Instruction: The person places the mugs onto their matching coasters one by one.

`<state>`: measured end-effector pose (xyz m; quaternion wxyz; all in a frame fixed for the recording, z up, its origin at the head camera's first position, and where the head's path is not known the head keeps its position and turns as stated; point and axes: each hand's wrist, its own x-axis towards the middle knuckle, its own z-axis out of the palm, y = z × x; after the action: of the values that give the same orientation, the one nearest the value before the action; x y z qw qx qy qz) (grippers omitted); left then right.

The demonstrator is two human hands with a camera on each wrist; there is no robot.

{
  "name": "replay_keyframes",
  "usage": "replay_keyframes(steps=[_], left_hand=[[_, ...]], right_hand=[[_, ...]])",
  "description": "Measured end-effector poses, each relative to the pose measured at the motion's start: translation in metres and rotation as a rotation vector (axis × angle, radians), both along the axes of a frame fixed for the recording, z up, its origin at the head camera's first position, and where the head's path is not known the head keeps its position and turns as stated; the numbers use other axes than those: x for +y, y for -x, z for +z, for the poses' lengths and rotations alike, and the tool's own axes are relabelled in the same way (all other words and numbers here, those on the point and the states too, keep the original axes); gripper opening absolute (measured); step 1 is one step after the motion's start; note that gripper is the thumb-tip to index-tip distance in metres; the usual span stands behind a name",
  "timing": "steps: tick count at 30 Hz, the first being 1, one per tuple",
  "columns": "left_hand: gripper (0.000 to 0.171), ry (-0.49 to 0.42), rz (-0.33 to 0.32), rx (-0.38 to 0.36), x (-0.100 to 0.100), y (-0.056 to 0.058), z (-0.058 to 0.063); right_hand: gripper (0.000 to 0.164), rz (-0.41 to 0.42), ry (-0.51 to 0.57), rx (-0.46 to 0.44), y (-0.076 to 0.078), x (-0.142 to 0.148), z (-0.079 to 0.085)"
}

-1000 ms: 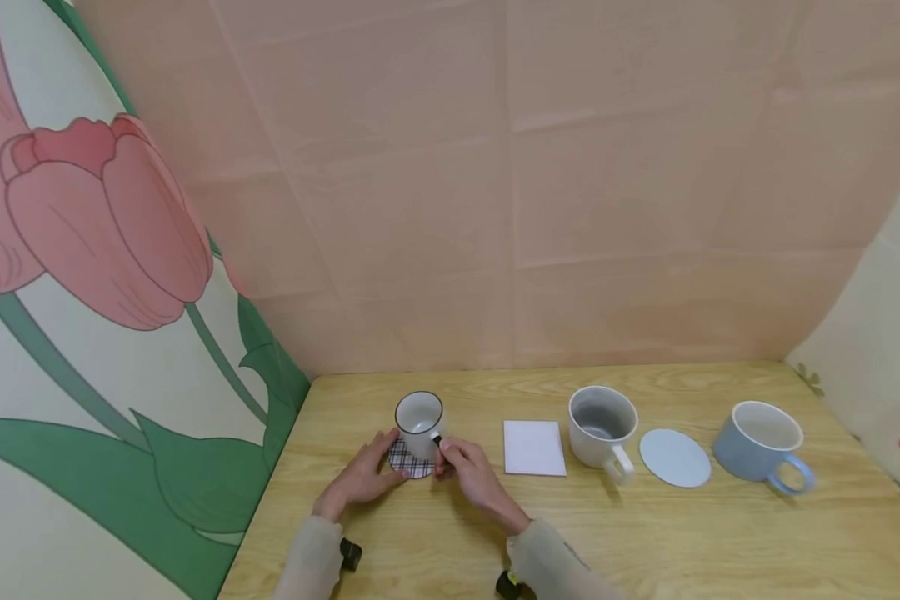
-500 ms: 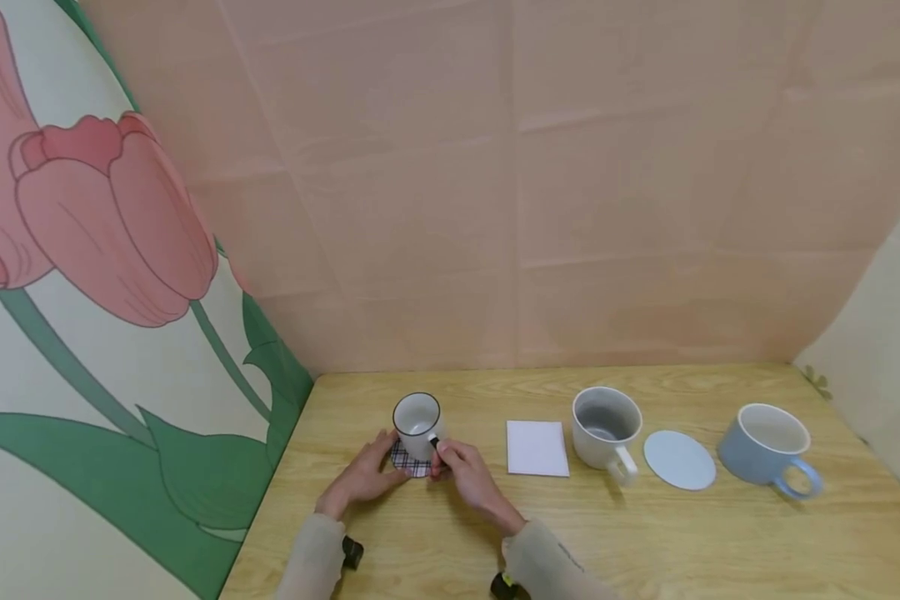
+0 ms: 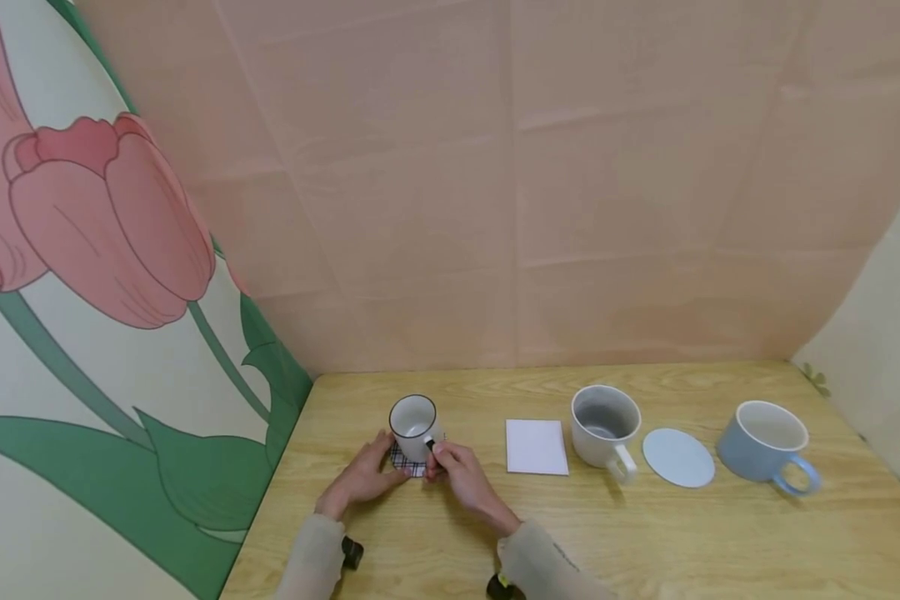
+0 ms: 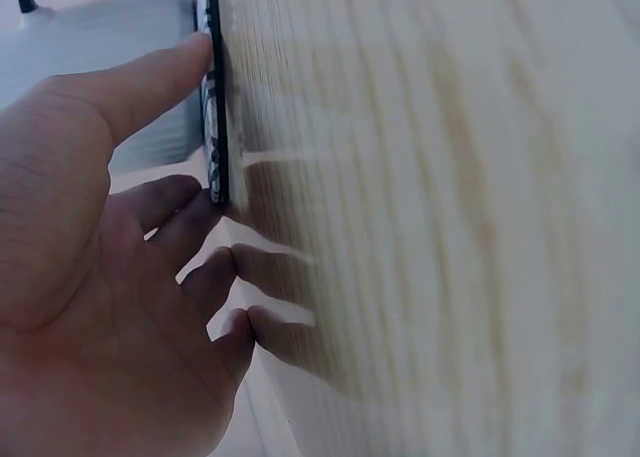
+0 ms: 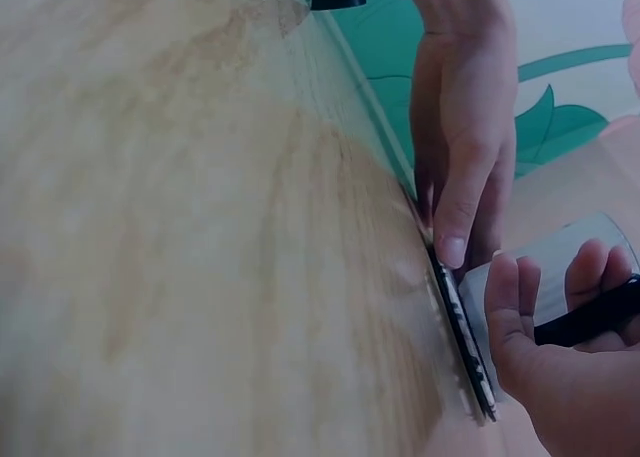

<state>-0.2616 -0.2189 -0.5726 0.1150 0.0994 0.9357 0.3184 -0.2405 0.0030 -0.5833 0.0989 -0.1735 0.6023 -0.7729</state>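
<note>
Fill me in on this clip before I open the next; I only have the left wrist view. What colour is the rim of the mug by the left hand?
Observer: The mug has a black rim, plain in the head view.
Operator: Any more mugs around?
Observer: Two, farther right: a white-handled mug and a blue mug.
Operator: Anything between those two?
Observer: A pale disc, lying flat on the table.

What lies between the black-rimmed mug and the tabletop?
The plaid coaster. In the left wrist view, its thin edge shows between the black-rimmed mug and the tabletop; the right wrist view shows it too.
</note>
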Motion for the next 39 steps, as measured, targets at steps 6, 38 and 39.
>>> replay_keyframes(steps=[6, 38, 39], left_hand=[[0.083, -0.002, -0.002, 0.002, 0.0008, 0.0007, 0.0009], [0.087, -0.013, -0.009, 0.020, -0.0018, -0.0026, -0.0034], [0.087, -0.014, -0.006, 0.019, -0.0025, -0.0028, -0.0032]], right_hand=[[0.047, 0.020, 0.012, -0.013, -0.0002, -0.0004, -0.0008], [0.046, 0.038, -0.118, 0.004, -0.0052, -0.0010, 0.0061], [0.046, 0.047, -0.127, 0.006, -0.0049, -0.0009, 0.0072]])
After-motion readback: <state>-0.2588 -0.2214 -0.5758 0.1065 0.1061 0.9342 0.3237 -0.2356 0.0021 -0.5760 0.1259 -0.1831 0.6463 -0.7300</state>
